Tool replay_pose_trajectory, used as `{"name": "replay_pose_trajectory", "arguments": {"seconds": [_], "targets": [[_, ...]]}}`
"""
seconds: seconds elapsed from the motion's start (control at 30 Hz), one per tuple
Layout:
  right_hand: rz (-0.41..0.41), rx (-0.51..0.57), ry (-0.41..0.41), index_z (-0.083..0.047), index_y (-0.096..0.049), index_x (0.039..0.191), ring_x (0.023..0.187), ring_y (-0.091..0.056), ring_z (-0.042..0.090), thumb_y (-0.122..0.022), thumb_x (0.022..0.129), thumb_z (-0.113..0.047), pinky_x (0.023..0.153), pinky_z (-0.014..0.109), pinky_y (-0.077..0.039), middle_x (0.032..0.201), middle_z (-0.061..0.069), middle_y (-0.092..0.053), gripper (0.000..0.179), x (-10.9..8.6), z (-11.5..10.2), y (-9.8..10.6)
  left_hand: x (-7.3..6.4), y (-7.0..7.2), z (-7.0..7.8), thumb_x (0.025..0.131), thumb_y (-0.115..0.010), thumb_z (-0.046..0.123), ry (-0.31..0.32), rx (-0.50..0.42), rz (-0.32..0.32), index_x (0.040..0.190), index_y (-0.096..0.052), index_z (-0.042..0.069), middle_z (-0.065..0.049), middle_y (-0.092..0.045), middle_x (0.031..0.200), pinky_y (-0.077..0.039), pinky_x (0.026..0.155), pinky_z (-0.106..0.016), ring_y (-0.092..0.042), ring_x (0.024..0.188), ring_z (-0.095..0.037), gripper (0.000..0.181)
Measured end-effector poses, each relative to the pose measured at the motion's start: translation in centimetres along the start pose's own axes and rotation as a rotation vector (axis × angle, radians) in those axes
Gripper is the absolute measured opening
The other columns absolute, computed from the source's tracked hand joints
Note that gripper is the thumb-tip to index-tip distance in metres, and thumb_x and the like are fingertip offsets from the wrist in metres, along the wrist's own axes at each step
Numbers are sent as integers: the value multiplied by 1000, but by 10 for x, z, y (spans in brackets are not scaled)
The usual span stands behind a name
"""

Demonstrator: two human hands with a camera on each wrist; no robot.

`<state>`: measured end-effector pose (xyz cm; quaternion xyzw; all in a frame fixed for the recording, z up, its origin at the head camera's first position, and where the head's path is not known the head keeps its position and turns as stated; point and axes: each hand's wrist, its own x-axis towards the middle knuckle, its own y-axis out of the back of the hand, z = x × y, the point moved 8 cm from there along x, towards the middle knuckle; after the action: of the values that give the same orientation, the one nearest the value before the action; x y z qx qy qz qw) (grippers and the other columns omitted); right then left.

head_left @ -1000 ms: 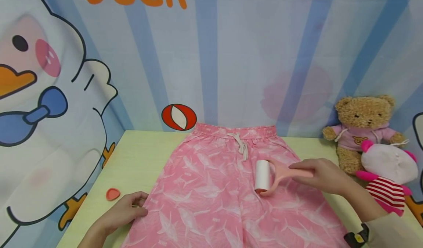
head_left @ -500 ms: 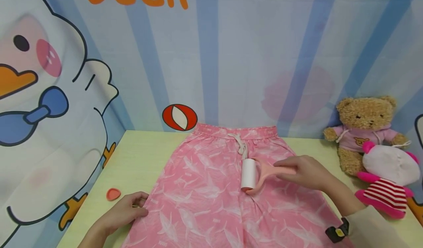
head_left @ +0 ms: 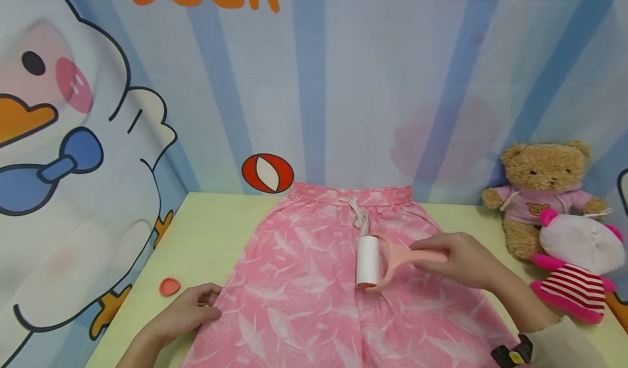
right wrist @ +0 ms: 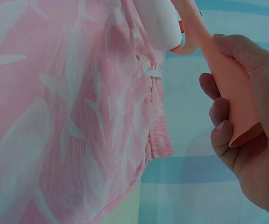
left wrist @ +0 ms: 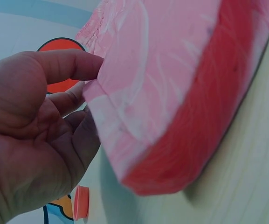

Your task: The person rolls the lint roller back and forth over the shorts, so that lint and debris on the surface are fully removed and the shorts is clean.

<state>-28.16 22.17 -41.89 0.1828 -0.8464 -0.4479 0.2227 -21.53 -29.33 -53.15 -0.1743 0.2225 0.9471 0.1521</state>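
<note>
Pink shorts with a white whale-like print lie spread on the table, their drawstring at the waistband. My left hand pinches the left edge of the shorts. In the left wrist view, the thumb of that hand lies on top of the fabric, other fingers at its edge. My right hand grips the peach handle of a lint roller. The white roll sits over the middle of the shorts, just below the drawstring. Fingers wrap the handle in the right wrist view.
A small coral, shallow round cap lies on the pale table, left of the left hand. At right sit a teddy bear and a pink-and-white plush toy. A printed duck backdrop stands behind.
My right hand has moved the lint roller left across the shorts to the middle, then stayed almost in place with a slight shift. My left hand has kept its place at the edge.
</note>
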Motion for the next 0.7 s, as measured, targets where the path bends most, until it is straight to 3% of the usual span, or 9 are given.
{"name": "replay_pose_trajectory", "arguments": {"seconds": [0.37,0.7], "targets": [[-55,70,71,-31,-78,113,91,-67,2,-81,91,-38,77,33,-56,105,-20,-73,24,-25,-23,-14,-2,0,2,91,-69,4,-12,6,-1,127,-59,-7,-10,-61,99,-51,71,-33,-58,90,-24,39],[-77,117,59,-34,-79,111,96,-68,3,-79,92,-41,81,32,-56,104,-21,-72,21,-38,-28,-34,0,1,1,91,-69,4,-18,9,4,127,-59,-7,-10,-60,100,-51,71,-33,-57,91,-23,39]]}}
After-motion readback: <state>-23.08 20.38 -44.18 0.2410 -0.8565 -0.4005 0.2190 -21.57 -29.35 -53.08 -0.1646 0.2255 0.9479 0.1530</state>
